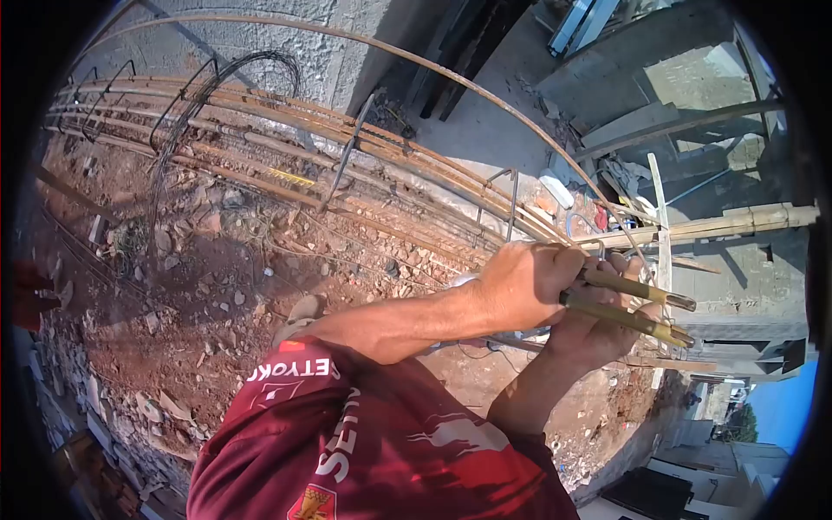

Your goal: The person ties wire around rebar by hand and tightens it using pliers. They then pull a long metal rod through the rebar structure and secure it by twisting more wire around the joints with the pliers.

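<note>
My left hand (520, 282) is closed over the two yellowish handles of a plier-like tool (637, 308). My right hand (598, 334) grips the same handles from beneath, its fingers wrapped around them. The tool's head is hidden behind my hands. Both hands sit over the near end of a long cage of rusty rebar (347, 147) with steel stirrups standing on it. A thin rod or wire (511, 344) passes under my wrists. A red printed shirt (364, 442) fills the lower frame.
A coil of dark tie wire (217, 78) lies by the rebar's far end. One thin bar (433, 65) arcs above the cage. Red earth with stone rubble (191, 295) lies beside it, a sandalled foot (299, 310) on it. Bamboo poles (737, 221) and concrete walls (728, 78) stand at right.
</note>
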